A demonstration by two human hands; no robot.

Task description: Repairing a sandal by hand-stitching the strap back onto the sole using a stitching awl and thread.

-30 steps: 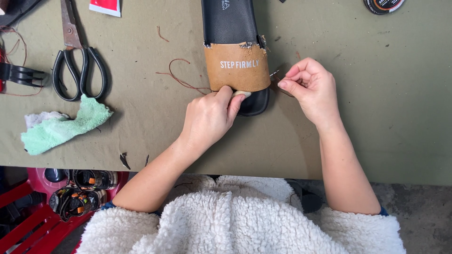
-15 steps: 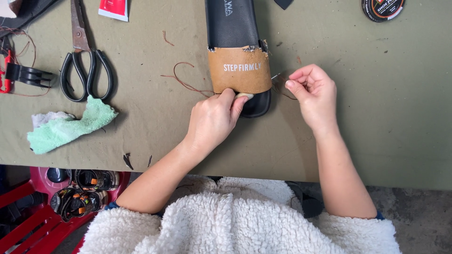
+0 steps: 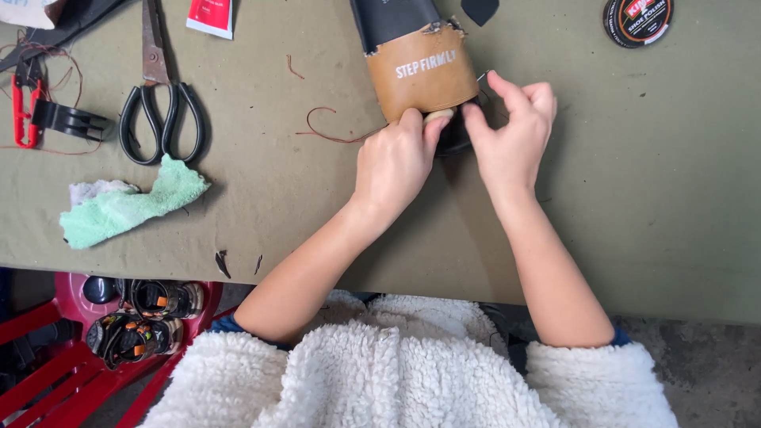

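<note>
A person seated at an olive-green work table works on a black slide sandal with a tan strap, which lies at twelve o'clock and runs off the table's far edge. The left hand curls against the strap's near edge, thumb and forefinger pressed onto the sandal's toe. The right hand sits at one o'clock, touching the strap's right edge, fingertips pinched together on something too small to tell. A thin brown thread trails from the sandal towards ten o'clock.

Black-handled scissors lie at ten o'clock, well apart from the hands. Red thread snips sit by the left edge at nine o'clock. A crumpled mint-green cloth rests at eight o'clock, near the front edge. A round polish tin sits at two o'clock. Bare table stretches from three to five o'clock. A red stool holding sandals stands below the front edge at seven o'clock.
</note>
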